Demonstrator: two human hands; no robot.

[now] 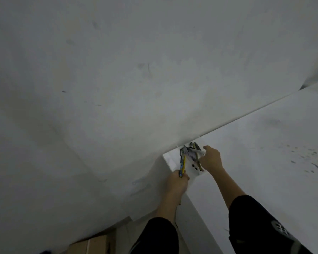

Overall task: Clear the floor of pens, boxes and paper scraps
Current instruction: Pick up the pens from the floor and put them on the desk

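Observation:
My left hand (177, 182) grips the lower end of a yellow and blue pen (182, 165), which points up toward the wall. My right hand (210, 159) pinches a bunch of several dark pens with a pale paper scrap (194, 154) above the corner of a white table (255, 153). The pens fan out near the wall. Both arms wear black sleeves.
A plain white wall (117, 79) fills most of the view and meets the table's far edge. A brown cardboard box (97, 243) lies on the floor at the bottom left. Dark specks mark the table at the far right (312, 154).

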